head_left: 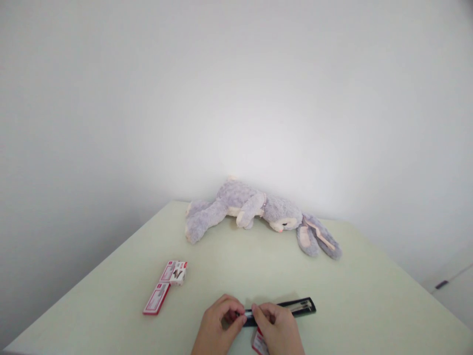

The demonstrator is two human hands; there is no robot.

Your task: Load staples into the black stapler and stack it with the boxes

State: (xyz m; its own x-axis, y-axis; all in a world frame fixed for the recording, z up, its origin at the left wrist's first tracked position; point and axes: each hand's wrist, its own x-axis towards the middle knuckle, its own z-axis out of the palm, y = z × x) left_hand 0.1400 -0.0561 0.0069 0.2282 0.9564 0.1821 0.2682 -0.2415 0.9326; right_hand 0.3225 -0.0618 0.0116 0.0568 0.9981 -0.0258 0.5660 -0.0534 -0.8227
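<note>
A long black stapler [306,305], opened out with its metal inside showing, lies across the front of the table. Over its left part, my left hand [220,323] is closed, thumb and forefinger pinched together. Between the fingertips of both hands shows a small silvery strip [249,313], which looks like a strip of staples. My right hand [280,328] bends over the middle of the stapler, its thumb at the strip and its other fingers curled and partly hidden. Under the right hand a red and white box [259,341] sticks out.
To the left lie red and white flat boxes [156,299], with a small white box [179,273] touching them. A lilac plush rabbit [240,197] lies on its side along the back edge of the pale table [111,296], against the wall.
</note>
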